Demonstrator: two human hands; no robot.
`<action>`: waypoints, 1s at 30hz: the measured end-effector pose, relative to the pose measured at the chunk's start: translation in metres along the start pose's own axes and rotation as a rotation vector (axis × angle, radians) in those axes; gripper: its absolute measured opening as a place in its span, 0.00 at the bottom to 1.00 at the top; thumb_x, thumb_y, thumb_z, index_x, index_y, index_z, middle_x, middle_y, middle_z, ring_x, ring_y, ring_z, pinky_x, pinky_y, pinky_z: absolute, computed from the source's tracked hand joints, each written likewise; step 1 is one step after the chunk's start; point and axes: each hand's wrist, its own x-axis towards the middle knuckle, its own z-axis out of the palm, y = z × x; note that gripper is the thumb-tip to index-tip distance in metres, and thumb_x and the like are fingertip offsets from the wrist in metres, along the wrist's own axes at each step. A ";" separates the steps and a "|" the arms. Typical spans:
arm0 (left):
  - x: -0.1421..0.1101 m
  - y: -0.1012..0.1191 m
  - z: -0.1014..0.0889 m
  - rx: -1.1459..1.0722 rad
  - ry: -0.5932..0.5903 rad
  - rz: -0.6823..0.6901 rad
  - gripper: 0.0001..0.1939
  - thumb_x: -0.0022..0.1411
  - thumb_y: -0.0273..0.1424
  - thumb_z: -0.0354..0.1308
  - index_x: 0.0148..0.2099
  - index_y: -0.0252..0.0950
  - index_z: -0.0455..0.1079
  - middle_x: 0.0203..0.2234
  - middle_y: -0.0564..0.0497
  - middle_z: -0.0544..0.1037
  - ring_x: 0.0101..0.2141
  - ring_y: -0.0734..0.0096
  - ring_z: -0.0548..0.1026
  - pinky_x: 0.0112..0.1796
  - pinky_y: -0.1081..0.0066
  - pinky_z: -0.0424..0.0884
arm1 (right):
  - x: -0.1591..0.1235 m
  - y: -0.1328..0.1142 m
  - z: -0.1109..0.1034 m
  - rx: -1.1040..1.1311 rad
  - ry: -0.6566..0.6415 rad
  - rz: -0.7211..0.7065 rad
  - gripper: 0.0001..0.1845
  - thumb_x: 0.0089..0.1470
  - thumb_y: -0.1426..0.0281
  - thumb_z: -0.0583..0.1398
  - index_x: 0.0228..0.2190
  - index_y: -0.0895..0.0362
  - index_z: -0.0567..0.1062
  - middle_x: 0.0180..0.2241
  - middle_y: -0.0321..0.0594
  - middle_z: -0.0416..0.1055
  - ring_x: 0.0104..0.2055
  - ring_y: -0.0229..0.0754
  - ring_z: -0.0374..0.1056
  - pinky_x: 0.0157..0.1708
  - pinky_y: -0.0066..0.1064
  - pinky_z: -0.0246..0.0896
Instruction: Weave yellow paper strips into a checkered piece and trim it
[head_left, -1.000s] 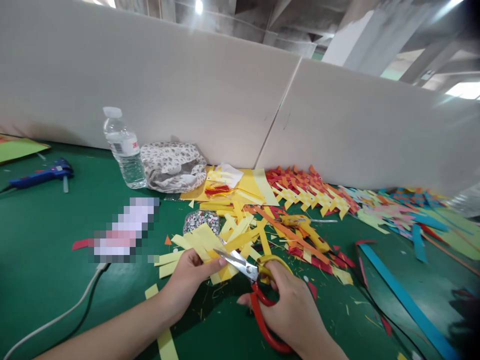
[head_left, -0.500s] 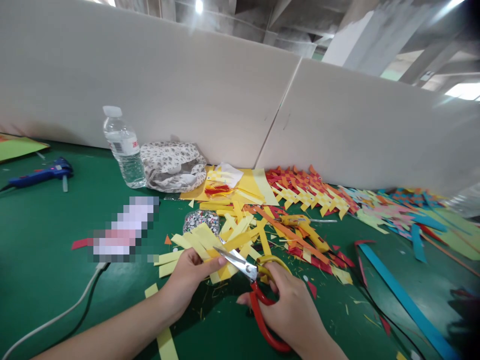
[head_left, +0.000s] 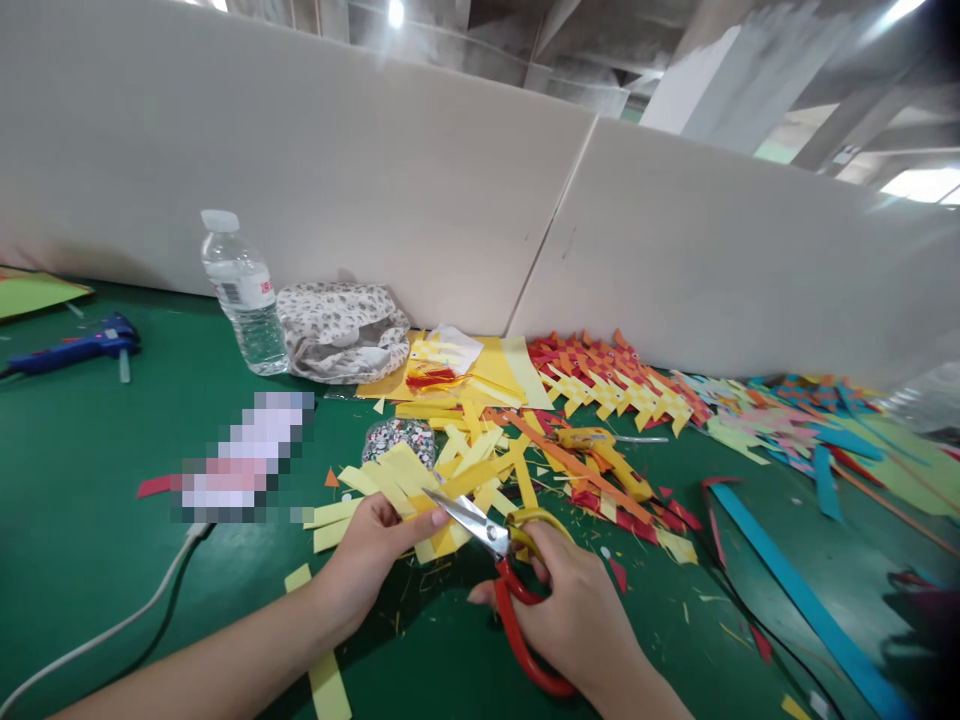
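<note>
Yellow paper piece: the strips (head_left: 409, 470), crossing like a weave, are the landmark here. They lie at the far side of the left hand, above the green table (head_left: 420, 660). The single strips spread in several directions, so one long axis I cannot tell.
Left hand: the hand (head_left: 367, 560) is closed in a pinch on the near edge of the strips, with the thumb on top.
Scissors: the red-and-yellow-handled scissors (head_left: 491, 535) come to the strips from the near right. Their long axis runs slanting, handles near, tips away and to the left. The tips are over the strips, close to the left thumb; whether paper is between the blades, I cannot tell.
Right hand: the hand (head_left: 577, 600) is gripping the scissor handles, to the near right of the strips. The left hand is nearer to them.
Bag of craft eyes: the clear bag (head_left: 397, 440) is just behind the strips.
Glue guns: the yellow one (head_left: 619, 470) lies to the right of the strips, the blue one (head_left: 71, 348) far to the left.
Water bottle: it (head_left: 247, 315) stands behind and to the left of the strips, beside the patterned cloth bag (head_left: 341, 325).
</note>
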 end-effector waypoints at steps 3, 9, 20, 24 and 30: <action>0.000 -0.001 0.000 0.002 -0.010 0.007 0.15 0.48 0.32 0.66 0.40 0.34 0.75 0.41 0.45 0.78 0.41 0.62 0.75 0.40 0.71 0.70 | 0.000 0.000 0.000 0.004 -0.011 0.016 0.22 0.41 0.51 0.61 0.28 0.57 0.68 0.17 0.30 0.59 0.17 0.36 0.58 0.16 0.26 0.53; -0.001 0.001 0.002 -0.005 0.025 -0.005 0.11 0.47 0.31 0.67 0.35 0.34 0.75 0.33 0.49 0.81 0.33 0.69 0.77 0.33 0.76 0.71 | 0.004 0.000 -0.002 0.009 -0.021 0.020 0.21 0.41 0.52 0.61 0.29 0.57 0.68 0.18 0.33 0.63 0.19 0.37 0.60 0.18 0.26 0.55; -0.001 0.002 0.007 0.053 0.114 -0.030 0.13 0.46 0.33 0.67 0.34 0.34 0.73 0.35 0.48 0.80 0.31 0.65 0.78 0.34 0.70 0.74 | 0.010 0.007 -0.007 0.855 0.006 0.501 0.17 0.42 0.60 0.64 0.26 0.55 0.63 0.20 0.29 0.58 0.20 0.33 0.56 0.20 0.24 0.54; -0.003 0.002 0.010 0.210 0.018 -0.010 0.14 0.47 0.33 0.66 0.37 0.33 0.75 0.37 0.47 0.80 0.36 0.60 0.78 0.35 0.70 0.74 | 0.014 -0.005 0.002 1.059 0.003 0.480 0.16 0.42 0.62 0.64 0.26 0.55 0.62 0.25 0.34 0.66 0.25 0.36 0.62 0.28 0.29 0.61; 0.001 -0.004 0.009 0.251 -0.100 0.027 0.16 0.48 0.33 0.65 0.41 0.35 0.75 0.38 0.48 0.80 0.40 0.58 0.76 0.40 0.69 0.73 | 0.014 -0.016 0.003 0.940 -0.125 0.413 0.12 0.44 0.66 0.63 0.27 0.55 0.63 0.25 0.33 0.66 0.25 0.35 0.60 0.26 0.27 0.58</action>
